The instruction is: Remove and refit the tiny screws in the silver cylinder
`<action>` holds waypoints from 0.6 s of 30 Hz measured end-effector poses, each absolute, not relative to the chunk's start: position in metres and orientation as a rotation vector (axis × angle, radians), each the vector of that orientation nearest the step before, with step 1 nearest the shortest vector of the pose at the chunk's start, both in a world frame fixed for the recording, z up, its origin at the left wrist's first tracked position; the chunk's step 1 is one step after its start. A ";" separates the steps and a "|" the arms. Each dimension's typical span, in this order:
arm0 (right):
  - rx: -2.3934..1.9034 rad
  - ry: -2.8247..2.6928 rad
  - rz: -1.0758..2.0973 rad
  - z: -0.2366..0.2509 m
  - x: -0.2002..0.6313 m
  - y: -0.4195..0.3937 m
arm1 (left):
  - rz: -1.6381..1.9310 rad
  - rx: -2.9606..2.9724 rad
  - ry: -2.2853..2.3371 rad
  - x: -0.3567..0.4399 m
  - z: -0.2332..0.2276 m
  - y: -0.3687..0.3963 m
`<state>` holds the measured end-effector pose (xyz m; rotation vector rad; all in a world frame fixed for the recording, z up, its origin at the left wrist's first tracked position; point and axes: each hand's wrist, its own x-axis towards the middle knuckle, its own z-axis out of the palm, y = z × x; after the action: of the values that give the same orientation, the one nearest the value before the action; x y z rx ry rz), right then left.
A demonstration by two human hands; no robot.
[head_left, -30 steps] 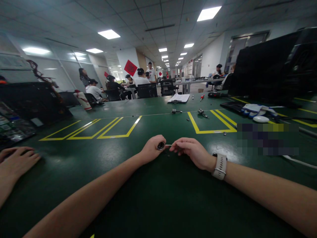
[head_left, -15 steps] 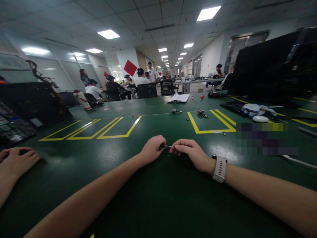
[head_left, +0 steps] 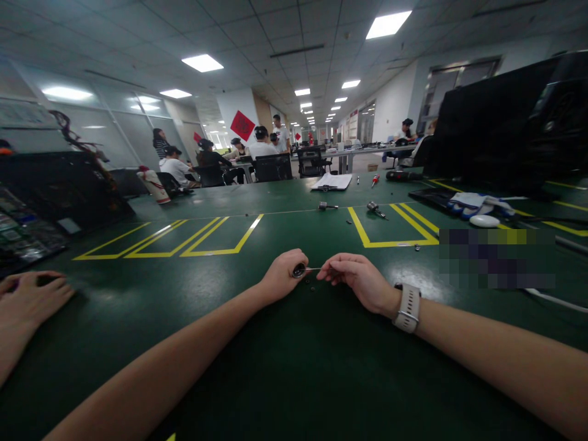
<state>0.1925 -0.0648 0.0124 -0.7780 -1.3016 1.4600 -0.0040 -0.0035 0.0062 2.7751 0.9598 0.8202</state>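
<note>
The left hand (head_left: 281, 277) rests on the dark green tabletop (head_left: 294, 367), its fingers curled around a small round dark metal part with a shiny rim (head_left: 299, 270), whose open end faces the right hand. The right hand (head_left: 358, 278), with a white-strapped watch (head_left: 407, 308) on its wrist, pinches a thin silver metal rod (head_left: 313, 269) between thumb and forefinger. The rod lies level, and its tip meets the round part, though at this size it is hard to tell whether it goes inside. Both things are held just above the tabletop, in the middle of the view. A few tiny dark bits (head_left: 311, 285) lie on the tabletop directly below the hands. At the far left another person's hand (head_left: 28, 300) lies flat on the tabletop. Farther back, yellow taped outlines (head_left: 220, 239) mark the surface, with small metal tools (head_left: 375, 209) and blue-and-white gloves (head_left: 473, 203) beyond.
</note>
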 end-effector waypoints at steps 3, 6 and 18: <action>-0.791 -1.292 1.421 0.013 0.193 -0.065 | 0.814 2.787 0.985 -0.004 0.006 -0.003; -0.806 -1.286 1.377 0.013 0.194 -0.065 | 0.810 2.799 1.022 -0.004 0.005 -0.003; -0.809 -1.480 1.279 0.013 0.190 -0.068 | 0.688 2.891 1.114 -0.001 0.010 -0.010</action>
<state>0.1897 -0.0680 0.0127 -0.8088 -1.4802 1.2793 -0.0007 -0.0095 0.0100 2.8915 1.1136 0.6881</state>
